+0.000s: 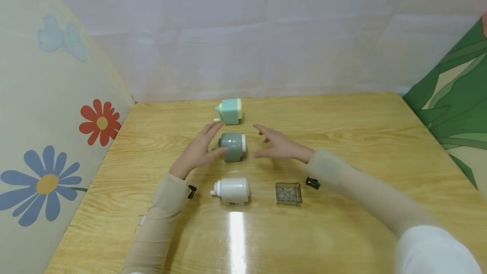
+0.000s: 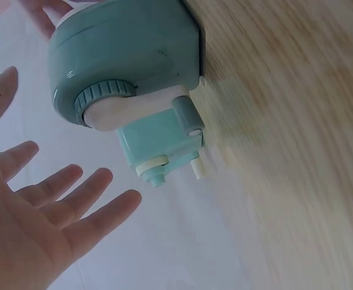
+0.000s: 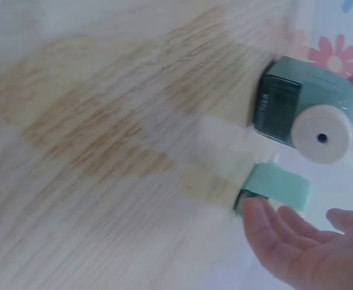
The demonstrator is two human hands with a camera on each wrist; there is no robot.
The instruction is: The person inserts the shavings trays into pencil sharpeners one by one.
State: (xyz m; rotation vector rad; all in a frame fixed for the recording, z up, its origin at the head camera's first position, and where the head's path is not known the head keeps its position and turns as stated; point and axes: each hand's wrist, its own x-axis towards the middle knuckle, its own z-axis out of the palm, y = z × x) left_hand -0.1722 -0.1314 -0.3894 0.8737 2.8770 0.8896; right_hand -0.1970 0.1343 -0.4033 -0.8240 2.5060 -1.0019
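A dark green crank pencil sharpener (image 1: 233, 147) stands on the table between my two hands. My left hand (image 1: 198, 149) is at its left, fingers spread; in the left wrist view the fingers are apart from the crank (image 2: 134, 107). On the other side my right hand (image 1: 281, 143) holds nothing, thumb and fingers parted, with a gap to the white round end (image 3: 323, 134). Behind stands a mint green pencil sharpener (image 1: 230, 111), its crank to the left. Nearer to me is a white pencil sharpener (image 1: 233, 190).
A see-through dark tray (image 1: 288, 193) with speckled contents lies right of the white sharpener. Small black pieces show beside each forearm, one at the left (image 1: 192, 191), one at the right (image 1: 313, 183). A pale curtain (image 1: 243, 54) hangs behind the wooden table (image 1: 342, 231).
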